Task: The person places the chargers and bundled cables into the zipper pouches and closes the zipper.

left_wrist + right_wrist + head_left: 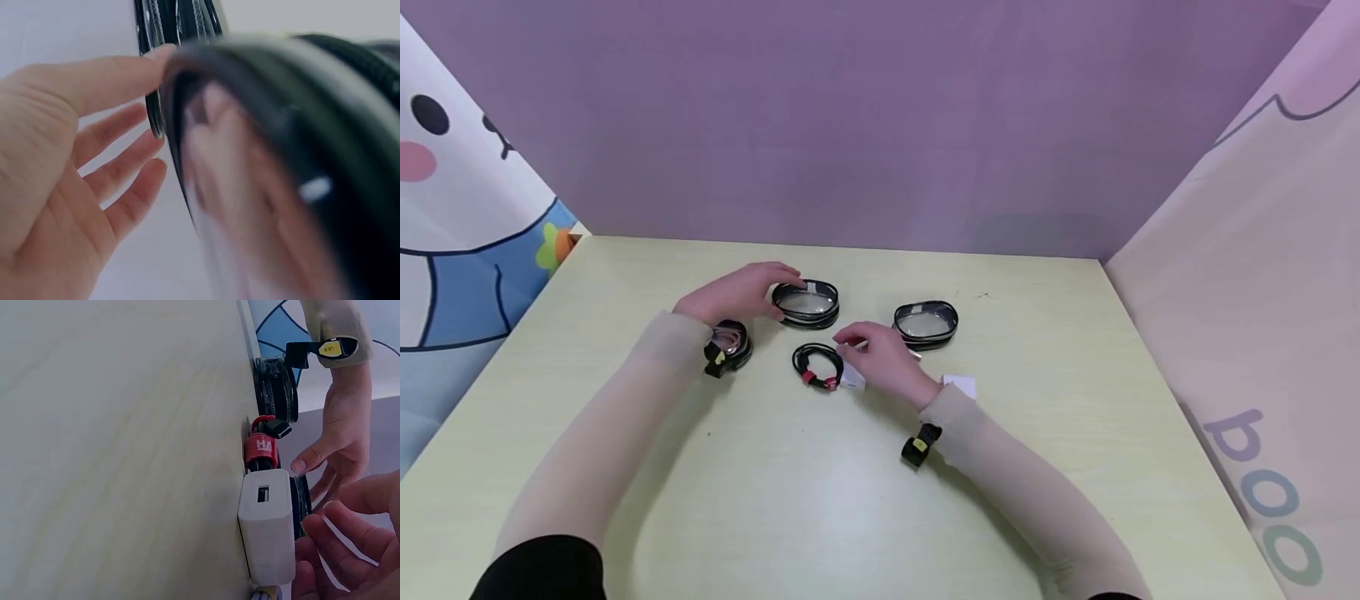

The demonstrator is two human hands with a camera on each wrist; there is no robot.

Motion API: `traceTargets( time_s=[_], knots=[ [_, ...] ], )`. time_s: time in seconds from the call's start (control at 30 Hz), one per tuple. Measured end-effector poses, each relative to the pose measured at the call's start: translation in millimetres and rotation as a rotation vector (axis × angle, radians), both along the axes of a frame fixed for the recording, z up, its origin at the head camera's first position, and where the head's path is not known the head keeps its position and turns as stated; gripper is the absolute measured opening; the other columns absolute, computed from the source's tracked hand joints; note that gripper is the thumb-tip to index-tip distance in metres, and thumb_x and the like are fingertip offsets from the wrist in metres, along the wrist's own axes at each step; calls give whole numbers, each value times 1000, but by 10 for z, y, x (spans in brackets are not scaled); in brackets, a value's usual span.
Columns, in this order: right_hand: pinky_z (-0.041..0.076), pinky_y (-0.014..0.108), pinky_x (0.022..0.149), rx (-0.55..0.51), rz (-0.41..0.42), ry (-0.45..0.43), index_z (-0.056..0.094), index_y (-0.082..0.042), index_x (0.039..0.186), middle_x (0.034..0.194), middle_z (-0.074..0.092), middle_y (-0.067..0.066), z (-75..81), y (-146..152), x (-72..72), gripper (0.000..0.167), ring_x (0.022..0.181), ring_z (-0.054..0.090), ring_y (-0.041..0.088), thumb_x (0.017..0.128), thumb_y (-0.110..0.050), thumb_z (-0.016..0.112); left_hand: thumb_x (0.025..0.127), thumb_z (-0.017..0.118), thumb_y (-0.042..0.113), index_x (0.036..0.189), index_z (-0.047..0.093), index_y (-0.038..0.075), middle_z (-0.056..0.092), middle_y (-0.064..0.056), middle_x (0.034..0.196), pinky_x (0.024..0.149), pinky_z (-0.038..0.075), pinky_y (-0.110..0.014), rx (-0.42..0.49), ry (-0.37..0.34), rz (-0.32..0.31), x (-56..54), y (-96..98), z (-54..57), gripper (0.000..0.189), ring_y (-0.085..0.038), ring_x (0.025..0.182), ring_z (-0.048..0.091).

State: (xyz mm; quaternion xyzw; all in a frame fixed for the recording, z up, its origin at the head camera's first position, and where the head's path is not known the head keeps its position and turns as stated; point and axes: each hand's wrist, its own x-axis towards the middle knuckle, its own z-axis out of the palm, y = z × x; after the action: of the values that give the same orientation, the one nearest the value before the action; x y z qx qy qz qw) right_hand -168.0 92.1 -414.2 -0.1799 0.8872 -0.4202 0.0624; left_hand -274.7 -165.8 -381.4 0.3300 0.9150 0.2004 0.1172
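Note:
My left hand (pixel 743 292) is at the left side of a coiled black cable (pixel 829 319), its thumb and fingers spread about the rim. In the left wrist view the fingers (pixel 134 194) are loosely bent beside that coil (pixel 178 22). My right hand (pixel 883 362) hovers over a white USB charger (pixel 853 377), fingers loosely curved with nothing between them. The right wrist view shows the charger (pixel 269 544) upright, USB port visible, beside those fingers. A black cable with red straps (pixel 817 367) lies just left of the charger.
Another coiled cable (pixel 745 348) sits by my left wrist; its rim (pixel 275 119) looms blurred in the left wrist view. A further coil (pixel 927 342) lies right of my right hand. A white block (pixel 959 385) is behind my right wrist. A purple wall (pixel 850 125) borders the table.

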Motion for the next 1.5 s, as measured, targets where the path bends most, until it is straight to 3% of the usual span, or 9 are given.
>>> traceTargets(
  time_s=[0.3,0.53,0.87,0.97,1.1,1.5],
  knots=[
    [51,29,86,78,21,-17,72,-12,117,110,71,0,-40,-97,-63,23,96,65,13,95,-20,68,79,83,8,135,61,5,54,-16,139,110,33,-52,-22,-3,-8,56,5,-13,60,-37,130,44],
    [51,25,78,211,49,31,72,-12,109,95,70,-3,-50,-155,-112,19,85,63,9,91,-20,74,88,76,18,128,67,10,53,-14,140,108,36,-52,19,-66,4,133,-42,14,41,-35,132,45],
    [51,24,72,238,-16,57,71,-10,102,87,70,-2,-8,-193,-123,14,77,63,10,89,-11,73,98,66,28,129,68,10,51,-12,145,111,33,-52,64,-123,22,205,-52,71,37,-34,137,41],
    [50,25,71,209,-67,89,72,-10,100,84,70,-4,-28,-175,-144,13,74,63,9,88,-9,70,98,65,29,130,68,9,52,-12,144,111,32,-51,63,-126,26,221,-43,80,37,-34,138,41],
    [51,25,73,99,-136,65,72,-10,98,85,71,-3,-54,-139,-160,11,76,64,10,87,-8,71,98,65,29,130,68,10,52,-11,145,111,33,-51,57,-123,25,229,-42,72,38,-33,138,41],
    [51,28,75,-109,-166,-41,75,-9,93,88,72,-1,-79,-99,-160,4,81,65,13,89,-10,74,98,65,33,130,68,10,55,-11,142,108,36,-52,55,-125,28,239,-58,64,39,-34,134,45]
  ],
)
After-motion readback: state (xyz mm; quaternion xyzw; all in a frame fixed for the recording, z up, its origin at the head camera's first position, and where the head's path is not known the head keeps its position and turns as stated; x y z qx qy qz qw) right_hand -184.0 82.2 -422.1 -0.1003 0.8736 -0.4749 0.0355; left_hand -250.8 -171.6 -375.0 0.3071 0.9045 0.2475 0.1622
